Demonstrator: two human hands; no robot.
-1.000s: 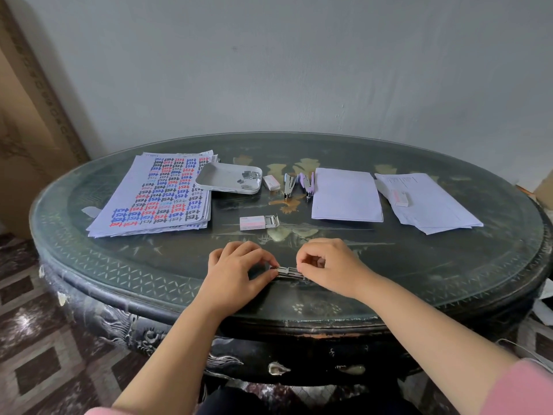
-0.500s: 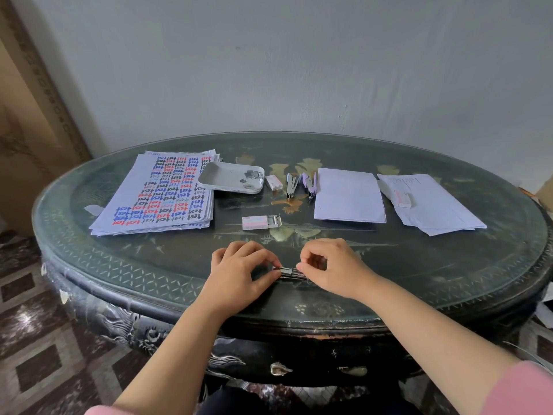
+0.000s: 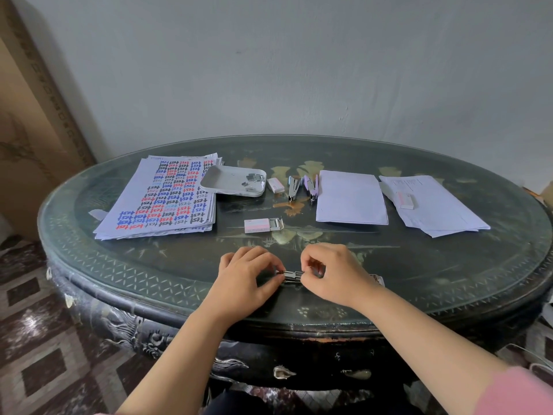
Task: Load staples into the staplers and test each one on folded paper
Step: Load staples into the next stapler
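While little has shifted over the last second, the left hand (image 3: 245,275) stays pinched on the stapler (image 3: 291,275) at the table's (image 3: 179,283) near edge, the right hand's (image 3: 332,272) fingers nipping its other end, so loading is judged unfinished.

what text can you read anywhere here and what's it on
"test", repeated in rows of black, blue and red, upside down to the camera: on the top sheet of the left paper stack.
Open staple box: pink label, print too small to read.
Two closed staple boxes: print too blurred to read.
Right paper stack: faint handwriting near the top, unreadable.
Middle paper: blank.
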